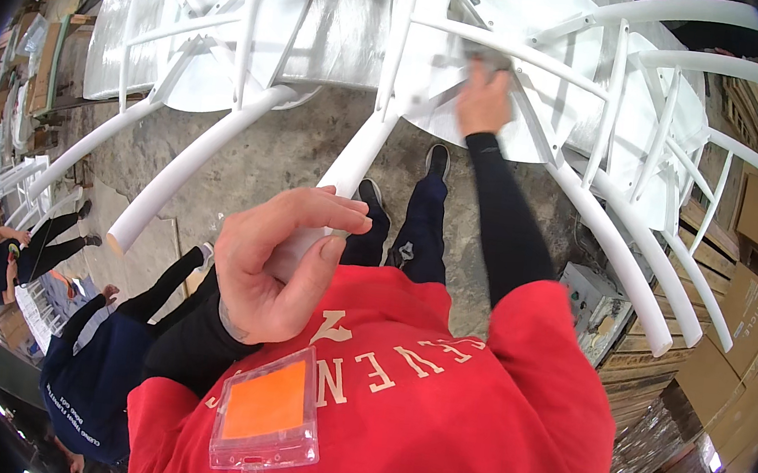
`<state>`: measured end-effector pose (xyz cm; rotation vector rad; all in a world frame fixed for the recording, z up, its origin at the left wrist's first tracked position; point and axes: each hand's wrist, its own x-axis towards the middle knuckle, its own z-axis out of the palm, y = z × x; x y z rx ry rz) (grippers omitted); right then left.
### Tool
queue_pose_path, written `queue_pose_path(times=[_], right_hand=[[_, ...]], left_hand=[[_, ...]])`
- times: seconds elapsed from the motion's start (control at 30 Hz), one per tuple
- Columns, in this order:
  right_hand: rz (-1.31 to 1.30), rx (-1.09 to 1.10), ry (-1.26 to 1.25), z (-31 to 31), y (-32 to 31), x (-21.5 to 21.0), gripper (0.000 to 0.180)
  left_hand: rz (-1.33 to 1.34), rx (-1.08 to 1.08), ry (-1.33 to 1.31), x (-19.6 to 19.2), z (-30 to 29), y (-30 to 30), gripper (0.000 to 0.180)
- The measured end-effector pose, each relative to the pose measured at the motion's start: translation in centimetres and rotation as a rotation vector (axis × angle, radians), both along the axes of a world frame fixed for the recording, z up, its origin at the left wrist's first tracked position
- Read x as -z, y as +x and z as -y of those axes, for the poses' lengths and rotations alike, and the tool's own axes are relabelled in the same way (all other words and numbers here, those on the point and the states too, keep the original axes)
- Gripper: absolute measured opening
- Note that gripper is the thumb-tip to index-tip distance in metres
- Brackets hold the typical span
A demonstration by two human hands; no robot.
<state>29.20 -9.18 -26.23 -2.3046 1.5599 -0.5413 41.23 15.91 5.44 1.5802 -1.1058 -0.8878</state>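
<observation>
In front of me lies an upturned white chair [430,62], its seat underside facing up and its legs pointing toward me. My left hand [270,257] curls around the end of one white chair leg [360,156], close to my chest. Farther off, my right hand [485,105] is over the seat underside, between the leg frames. Its fingers press on a small dark grey thing [488,60], blurred by motion, whose kind I cannot make out. A white stretcher bar [527,56] crosses just beyond that hand.
More upturned white chairs stand left [194,148] and right [648,228], legs jutting toward me. Clear plastic wrap [335,38] covers the surface beneath. Cardboard boxes [750,312] and wooden slats [637,374] are at right. A co-worker in navy [100,383] is at lower left.
</observation>
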Motion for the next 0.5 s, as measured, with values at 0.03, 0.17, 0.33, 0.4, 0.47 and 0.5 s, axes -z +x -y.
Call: queue_pose_path(times=[0.03,0.17,0.33,0.4,0.47,0.5], right_hand=[[-0.07,-0.172,-0.002,-3.7,0.7,0.2,0.036],[0.042,-0.596,0.065,-9.0,0.7,-0.8,0.042],[-0.273,-0.158,-0.141,3.8,-3.0,-2.1,0.038],[-0.188,-0.098,-0.166,4.0,-6.4,-2.7,0.041],[-0.24,0.046,-0.013,1.4,-8.3,-3.3,0.052],[-0.257,0.158,0.062,-0.1,-9.7,-3.3,0.059]], left_hand=[[0.023,0.008,-0.009,0.2,0.2,0.0,0.021],[0.072,-0.007,-0.015,0.5,0.2,0.0,0.021],[0.008,-0.047,-0.02,0.4,-0.1,-0.9,0.019],[0.013,-0.056,-0.013,0.5,0.0,-1.1,0.02],[-0.006,-0.065,-0.02,1.0,-0.5,-0.7,0.019],[-0.005,-0.063,-0.014,0.7,-0.4,-1.0,0.019]])
